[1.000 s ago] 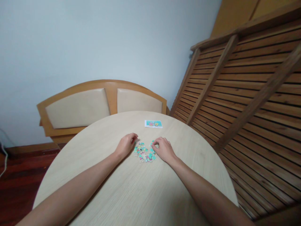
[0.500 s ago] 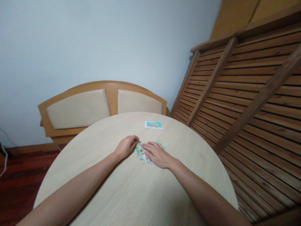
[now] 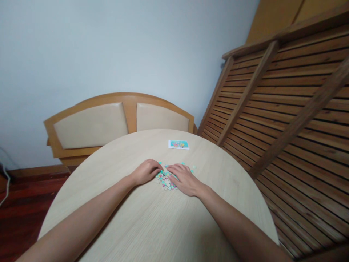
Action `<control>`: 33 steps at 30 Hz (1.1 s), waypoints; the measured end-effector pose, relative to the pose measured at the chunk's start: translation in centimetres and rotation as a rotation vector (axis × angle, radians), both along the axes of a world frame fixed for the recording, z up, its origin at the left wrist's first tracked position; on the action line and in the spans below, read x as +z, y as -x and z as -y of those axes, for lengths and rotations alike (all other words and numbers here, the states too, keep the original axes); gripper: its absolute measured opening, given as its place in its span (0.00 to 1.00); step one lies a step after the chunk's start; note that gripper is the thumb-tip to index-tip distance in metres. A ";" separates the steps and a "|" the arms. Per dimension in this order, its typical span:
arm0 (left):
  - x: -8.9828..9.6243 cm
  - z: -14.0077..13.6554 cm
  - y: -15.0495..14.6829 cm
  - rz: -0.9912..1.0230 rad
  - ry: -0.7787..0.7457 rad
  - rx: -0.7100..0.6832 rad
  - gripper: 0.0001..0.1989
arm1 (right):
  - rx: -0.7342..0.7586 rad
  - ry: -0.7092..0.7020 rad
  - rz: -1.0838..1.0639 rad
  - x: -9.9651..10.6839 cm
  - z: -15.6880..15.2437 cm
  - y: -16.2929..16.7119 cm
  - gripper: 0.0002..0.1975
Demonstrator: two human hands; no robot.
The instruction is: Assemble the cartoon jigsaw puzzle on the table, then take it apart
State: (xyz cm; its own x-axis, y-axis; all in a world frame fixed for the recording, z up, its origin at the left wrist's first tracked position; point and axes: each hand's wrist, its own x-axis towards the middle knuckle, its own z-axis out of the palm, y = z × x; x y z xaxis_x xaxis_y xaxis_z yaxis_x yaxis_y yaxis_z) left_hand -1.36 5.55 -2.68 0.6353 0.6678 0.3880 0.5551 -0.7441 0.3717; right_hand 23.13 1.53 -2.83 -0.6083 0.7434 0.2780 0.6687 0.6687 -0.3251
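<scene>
A small heap of jigsaw puzzle pieces (image 3: 167, 182), mostly pale, teal and pink, lies on the round light-wood table (image 3: 147, 225). At the heap's left edge is my left hand (image 3: 147, 171), its fingers curled together and pointing down at the pieces. Its fingertips partly hide whatever they pinch or touch. My right hand (image 3: 185, 179) rests palm down over the heap's right side, fingers stretched out and touching pieces. A few loose teal pieces (image 3: 183, 163) lie beyond the right fingers. Between the hands' fingertips sits another small piece (image 3: 166, 166).
A picture card (image 3: 178, 144) with cartoon figures on teal lies flat near the table's far side. Behind the table stands a padded wooden headboard (image 3: 131, 112) against the wall. On the right leans a large slatted wooden frame (image 3: 261, 105).
My left hand has lowered slightly toward the heap, and its fingers point down more. Small pieces now show just beyond its fingertips. My right hand stays nearly in place.
</scene>
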 end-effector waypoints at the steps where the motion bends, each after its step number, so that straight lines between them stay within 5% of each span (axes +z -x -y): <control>1: -0.1 -0.1 0.0 0.004 0.005 0.000 0.11 | 0.001 -0.003 0.001 0.0 0.0 0.1 0.24; 22: -0.8 -0.7 -0.2 0.175 0.193 0.035 0.10 | -0.064 -0.006 0.020 0.4 0.4 0.0 0.24; 33: -0.4 -0.3 -0.6 0.260 0.289 0.018 0.09 | 0.092 0.071 -0.001 1.4 1.4 0.7 0.24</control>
